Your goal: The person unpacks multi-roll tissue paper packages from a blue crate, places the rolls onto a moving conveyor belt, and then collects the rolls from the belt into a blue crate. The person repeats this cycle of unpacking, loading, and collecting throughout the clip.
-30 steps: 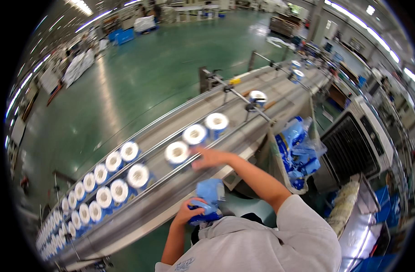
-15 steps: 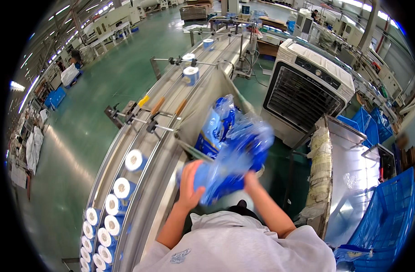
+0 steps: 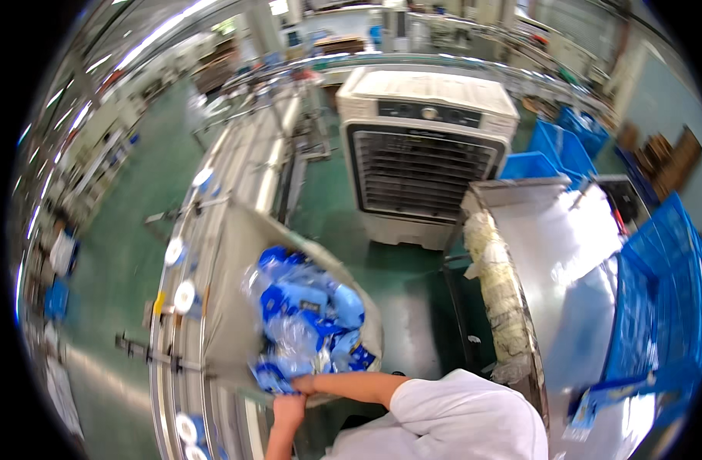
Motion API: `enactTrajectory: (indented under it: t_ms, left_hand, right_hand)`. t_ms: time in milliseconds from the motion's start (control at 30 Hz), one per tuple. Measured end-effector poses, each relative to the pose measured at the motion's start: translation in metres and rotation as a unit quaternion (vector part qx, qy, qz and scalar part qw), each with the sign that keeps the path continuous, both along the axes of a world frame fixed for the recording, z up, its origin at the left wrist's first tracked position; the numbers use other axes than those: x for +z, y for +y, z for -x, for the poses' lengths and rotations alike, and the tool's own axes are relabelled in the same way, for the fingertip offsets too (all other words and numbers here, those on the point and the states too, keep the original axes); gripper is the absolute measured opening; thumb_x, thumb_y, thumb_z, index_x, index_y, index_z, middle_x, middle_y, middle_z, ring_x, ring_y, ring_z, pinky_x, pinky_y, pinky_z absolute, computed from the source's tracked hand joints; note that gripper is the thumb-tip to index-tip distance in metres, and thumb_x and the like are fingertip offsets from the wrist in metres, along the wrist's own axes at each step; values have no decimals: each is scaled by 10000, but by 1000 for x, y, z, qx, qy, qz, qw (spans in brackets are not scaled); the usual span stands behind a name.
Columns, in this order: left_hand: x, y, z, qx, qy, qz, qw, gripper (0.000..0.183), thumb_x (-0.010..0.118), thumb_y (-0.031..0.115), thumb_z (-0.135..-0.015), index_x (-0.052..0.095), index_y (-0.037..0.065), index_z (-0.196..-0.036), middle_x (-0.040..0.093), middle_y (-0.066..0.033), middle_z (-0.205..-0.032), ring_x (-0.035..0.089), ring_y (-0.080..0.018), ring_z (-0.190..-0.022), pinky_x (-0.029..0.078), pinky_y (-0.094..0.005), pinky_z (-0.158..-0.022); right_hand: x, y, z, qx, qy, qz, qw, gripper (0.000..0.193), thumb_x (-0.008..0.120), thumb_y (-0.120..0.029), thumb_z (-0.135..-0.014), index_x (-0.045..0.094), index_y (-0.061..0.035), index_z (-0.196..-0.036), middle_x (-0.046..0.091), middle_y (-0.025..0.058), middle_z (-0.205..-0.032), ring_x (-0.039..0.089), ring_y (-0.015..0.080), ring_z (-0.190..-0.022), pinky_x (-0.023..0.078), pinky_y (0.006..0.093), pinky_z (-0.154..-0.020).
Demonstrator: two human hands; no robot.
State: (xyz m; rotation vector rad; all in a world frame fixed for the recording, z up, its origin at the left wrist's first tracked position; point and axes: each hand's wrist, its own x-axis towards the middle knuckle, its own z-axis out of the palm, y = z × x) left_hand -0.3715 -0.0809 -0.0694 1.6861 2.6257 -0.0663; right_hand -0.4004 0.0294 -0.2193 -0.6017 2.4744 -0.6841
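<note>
My left hand (image 3: 288, 409) is closed at the near rim of a large beige cloth sack (image 3: 236, 276), against a blue printed plastic bag (image 3: 273, 377). Right beside it, almost touching, my right hand (image 3: 305, 384) is closed on the same plastic bag, its forearm reaching across from the right. Motion blur hides the exact grip of the fingers. Inside the sack lies a heap of crumpled blue and clear plastic bags (image 3: 309, 303).
A conveyor (image 3: 236, 165) with guide rails runs along the left, carrying blue-wrapped paper rolls (image 3: 185, 297). Ahead stands a white air cooler (image 3: 428, 153). To the right are a metal table (image 3: 562, 284) with a padded edge and a blue plastic crate (image 3: 662, 284).
The blue plastic bags that I held in front of my body are now down at the sack. Both hands moved left and came together. My view has turned to the right.
</note>
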Motion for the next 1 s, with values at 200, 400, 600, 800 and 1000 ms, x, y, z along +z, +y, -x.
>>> enactTrajectory:
  t_ms: [200, 400, 600, 800, 1000]
  left_hand:
    - [-8, -12, 5, -30, -24, 138, 990, 114, 570, 236, -836, 650, 160, -863, 613, -79, -632, 591, -225, -552, 469, -374, -518]
    - [35, 54, 29, -46, -240, -39, 969, 244, 503, 297, -844, 613, 112, -957, 593, -186, -945, 586, -331, -903, 469, -449, -743]
    - [-154, 110, 111, -95, -223, 171, 955, 294, 605, 235, -787, 595, 99, -1047, 588, -193, -995, 575, -332, -928, 475, -428, -757]
    - [-120, 117, 96, -222, -226, 172, 933, 256, 586, 226, -801, 605, 102, -1024, 594, -172, -934, 580, -312, -866, 477, -417, -718]
    - [-77, 167, -35, -400, -239, 174, 868, 222, 568, 217, -816, 615, 106, -1002, 600, -150, -874, 585, -292, -803, 478, -406, -678]
  right_hand:
    - [-36, 15, -1, 94, -128, -17, 987, 438, 526, -135, -822, 515, -61, -1254, 534, 145, -1250, 566, 260, -1012, 444, 362, -877]
    - [-49, 56, -11, 19, -220, 41, 974, 434, 537, -143, -828, 514, -60, -1254, 542, 132, -1239, 564, 243, -1012, 442, 357, -880]
    - [10, 86, -45, -132, -247, 277, 919, 431, 547, -151, -834, 514, -59, -1254, 551, 119, -1228, 562, 226, -1012, 441, 352, -883]
    - [83, 88, -191, -522, -72, 625, 576, 399, 578, -203, -864, 522, -120, -1250, 596, 34, -1143, 583, 159, -944, 465, 310, -824]
    - [-48, -23, -439, -872, 171, 419, 187, 292, 623, -151, -797, 626, -83, -1081, 640, 35, -950, 581, 107, -776, 486, 267, -666]
